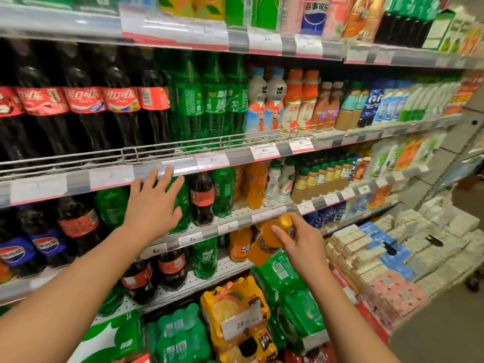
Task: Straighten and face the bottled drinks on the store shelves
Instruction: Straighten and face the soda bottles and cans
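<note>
While the left hand reaches in with fingers spread wide and holding nothing, its palm lies against a green soda bottle just under the long price rail. Left of that hand under the rail stand one more green bottle, one red-labelled cola and two blue-labelled colas. Above the rail, five tall red-labelled cola bottles stand at the left, then three tall green bottles. Right of the hand under the rail stand one small cola, another green bottle and an orange soda. Lower right of the rail, the right hand has its fingers closed around the neck of a tilted orange bottle, in front of the shelf below; a second orange bottle stands just left of it.
</note>
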